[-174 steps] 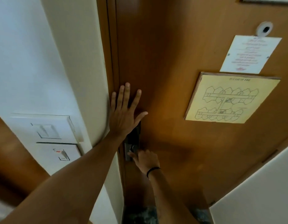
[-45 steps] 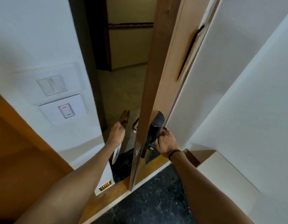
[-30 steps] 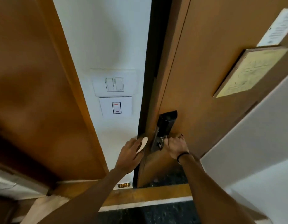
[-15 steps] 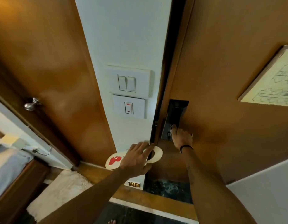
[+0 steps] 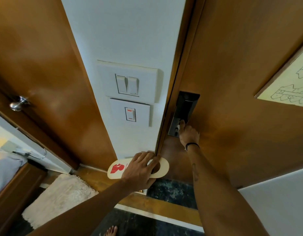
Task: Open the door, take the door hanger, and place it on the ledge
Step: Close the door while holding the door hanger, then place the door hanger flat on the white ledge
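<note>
The wooden entrance door [image 5: 235, 68] fills the right side and lies shut against its frame. My right hand [image 5: 187, 134] rests on the lever below the black lock plate [image 5: 185, 108]. My left hand [image 5: 140, 169] grips a cream door hanger [image 5: 117, 168] with a red mark on it, held flat and low in front of the white wall strip, its round hole end pointing right. My fingers cover the hanger's middle.
Two white switch plates [image 5: 130, 86] sit on the wall between the entrance door and a second wooden door [image 5: 36, 65] with a metal knob [image 5: 18, 103]. A cream rug [image 5: 60, 198] lies on the floor at lower left. A framed floor plan [image 5: 287, 80] hangs on the entrance door.
The door swung from open to shut with my right hand on the handle. My left hand drew the door hanger in from the outer side and now holds it low by the wall.
</note>
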